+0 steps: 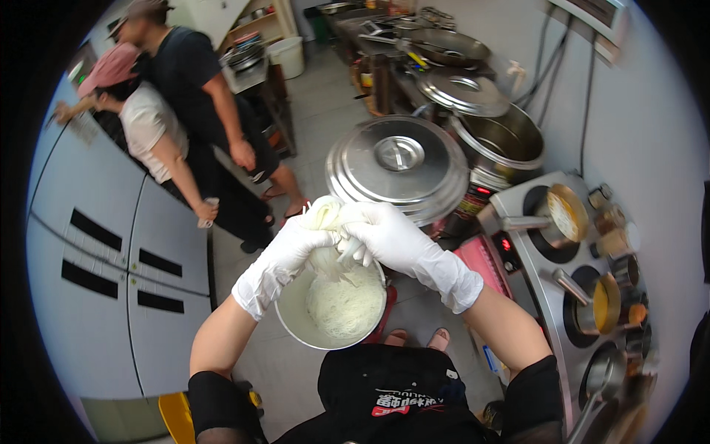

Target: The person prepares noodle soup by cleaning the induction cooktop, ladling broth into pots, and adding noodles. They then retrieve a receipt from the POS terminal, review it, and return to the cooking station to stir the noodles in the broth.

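Note:
Both my hands wear white disposable gloves and are raised close together above a white bucket. A hank of pale rice noodles (323, 213) is gripped between them, looped at the top, with loose ends hanging down. My left hand (310, 238) holds it from the left, and my right hand (383, 230) closes around its right side, fingers partly hidden. More pale noodles (346, 302) lie inside the bucket (291, 324) below. Part of the bucket's far rim is covered by my hands.
Ahead stands a large pot with a steel lid (399, 161); behind it is a partly uncovered pot (499, 139). On my right, a cooktop (527, 277) carries several small pans. Two people stand at the steel refrigerator (166, 233) on the left. A white bin (285, 55) sits farther back.

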`<state>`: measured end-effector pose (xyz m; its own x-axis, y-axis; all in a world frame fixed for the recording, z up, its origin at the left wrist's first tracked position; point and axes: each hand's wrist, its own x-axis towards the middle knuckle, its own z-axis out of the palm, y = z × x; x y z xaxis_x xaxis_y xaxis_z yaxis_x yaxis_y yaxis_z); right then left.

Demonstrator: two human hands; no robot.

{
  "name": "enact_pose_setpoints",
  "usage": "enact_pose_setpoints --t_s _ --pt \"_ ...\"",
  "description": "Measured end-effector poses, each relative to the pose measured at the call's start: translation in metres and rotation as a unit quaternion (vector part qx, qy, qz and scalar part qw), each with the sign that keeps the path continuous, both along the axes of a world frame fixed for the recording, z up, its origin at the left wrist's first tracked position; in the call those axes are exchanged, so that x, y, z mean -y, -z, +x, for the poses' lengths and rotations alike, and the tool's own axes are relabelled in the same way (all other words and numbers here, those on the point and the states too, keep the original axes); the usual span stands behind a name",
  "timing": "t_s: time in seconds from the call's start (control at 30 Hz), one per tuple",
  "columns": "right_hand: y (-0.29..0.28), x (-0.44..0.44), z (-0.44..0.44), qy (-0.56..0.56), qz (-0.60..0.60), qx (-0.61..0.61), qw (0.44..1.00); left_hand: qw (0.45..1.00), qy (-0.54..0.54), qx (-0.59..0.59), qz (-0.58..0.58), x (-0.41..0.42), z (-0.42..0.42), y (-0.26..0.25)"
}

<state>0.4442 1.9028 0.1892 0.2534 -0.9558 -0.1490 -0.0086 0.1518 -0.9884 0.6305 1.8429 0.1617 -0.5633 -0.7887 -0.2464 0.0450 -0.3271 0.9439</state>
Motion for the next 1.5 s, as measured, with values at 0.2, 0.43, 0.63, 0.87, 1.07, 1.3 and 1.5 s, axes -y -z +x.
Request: enact_pose_setpoints --t_s 0.2,0.43,0.63,0.87,1.07,1.3,1.5 --pt "-0.072 -0.067 -0.1 0.123 -0.07 -0.003 0.99 0.983 0.144 -0.112 0.026 -0.04 -0.124 -0.068" --pt "-0.19 -0.192 -0.233 0.317 -0.214 -0.168 0.909 0.878 0.388 -0.272 0.064 -0.101 -0.314 -0.152" --pt "-0.235 -0.279 -0.326 0.479 -0.155 -0.177 0.846 0.874 0.395 -0.281 -0.002 -0.193 -0.469 -0.184" --pt "-0.146 -0.394 -0.44 0.636 -0.058 -0.301 0.708 0.847 0.445 -0.221 0.19 -0.305 -0.598 -0.113" --pt "0.011 -0.454 -0.518 0.639 0.009 -0.167 0.751 0.87 0.415 -0.142 0.223 -0.37 -0.672 0.034" --pt "0.161 -0.458 -0.546 0.631 0.162 -0.246 0.718 0.849 0.518 0.103 0.011 -0.348 -0.707 0.183" --pt "0.159 -0.501 -0.514 0.72 0.143 -0.245 0.634 0.607 0.513 0.227 -0.562 -0.322 -0.657 0.095"
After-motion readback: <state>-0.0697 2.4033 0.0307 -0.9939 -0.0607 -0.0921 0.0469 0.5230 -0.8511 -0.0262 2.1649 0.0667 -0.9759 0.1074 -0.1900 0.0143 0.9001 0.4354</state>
